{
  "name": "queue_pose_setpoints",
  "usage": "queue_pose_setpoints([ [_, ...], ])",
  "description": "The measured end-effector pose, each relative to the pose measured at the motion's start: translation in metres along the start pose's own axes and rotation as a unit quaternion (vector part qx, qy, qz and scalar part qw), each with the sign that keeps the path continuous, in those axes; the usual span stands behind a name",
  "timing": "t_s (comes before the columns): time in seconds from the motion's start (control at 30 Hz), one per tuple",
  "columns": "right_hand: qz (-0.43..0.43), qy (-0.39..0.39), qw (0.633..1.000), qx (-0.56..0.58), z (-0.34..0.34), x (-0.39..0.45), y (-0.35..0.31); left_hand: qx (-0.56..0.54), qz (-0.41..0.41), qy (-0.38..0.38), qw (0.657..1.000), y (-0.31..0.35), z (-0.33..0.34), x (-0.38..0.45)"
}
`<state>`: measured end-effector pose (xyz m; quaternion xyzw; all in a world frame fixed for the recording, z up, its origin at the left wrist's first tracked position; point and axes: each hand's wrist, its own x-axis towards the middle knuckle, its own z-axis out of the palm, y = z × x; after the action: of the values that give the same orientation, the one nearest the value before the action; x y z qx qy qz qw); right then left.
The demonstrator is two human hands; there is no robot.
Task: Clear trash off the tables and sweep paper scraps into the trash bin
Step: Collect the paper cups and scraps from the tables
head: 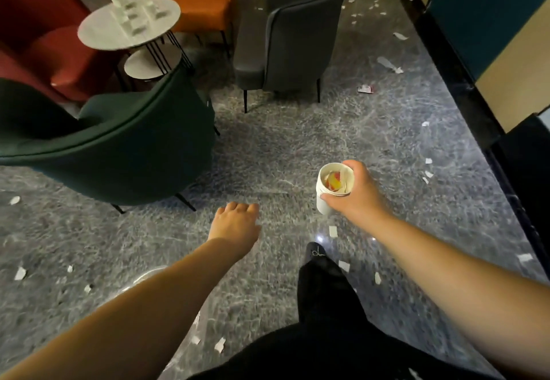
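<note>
While the right hand [358,193] curls its grip around a stack of white paper cups [331,189], thumb across the side, the stack tilts with its mouth showing crumpled paper and a red-yellow wrapper inside. It is held above the grey floor [297,141], well right of the green chair [119,147]. The left hand [236,224] holds nothing, fingers relaxed. White paper scraps [332,231] lie scattered around the chair; beyond it, a round tabletop [98,31] carries more white litter.

I find no legible text, label, brand or number anywhere in view. The small red-and-white wrapper [365,89] on the floor [297,147] carries print, but it is too blurred to read.
</note>
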<state>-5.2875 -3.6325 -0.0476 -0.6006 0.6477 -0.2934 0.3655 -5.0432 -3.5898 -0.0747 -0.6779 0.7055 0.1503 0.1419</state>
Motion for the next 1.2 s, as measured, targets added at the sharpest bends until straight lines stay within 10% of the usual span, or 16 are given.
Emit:
queue_pose_setpoints([
  [1.2, -0.099, -0.084, 0.991, -0.044, 0.141, 0.682, -0.2, -0.071, -0.102, -0.004, 0.992, -0.232, -0.263, 0.571],
])
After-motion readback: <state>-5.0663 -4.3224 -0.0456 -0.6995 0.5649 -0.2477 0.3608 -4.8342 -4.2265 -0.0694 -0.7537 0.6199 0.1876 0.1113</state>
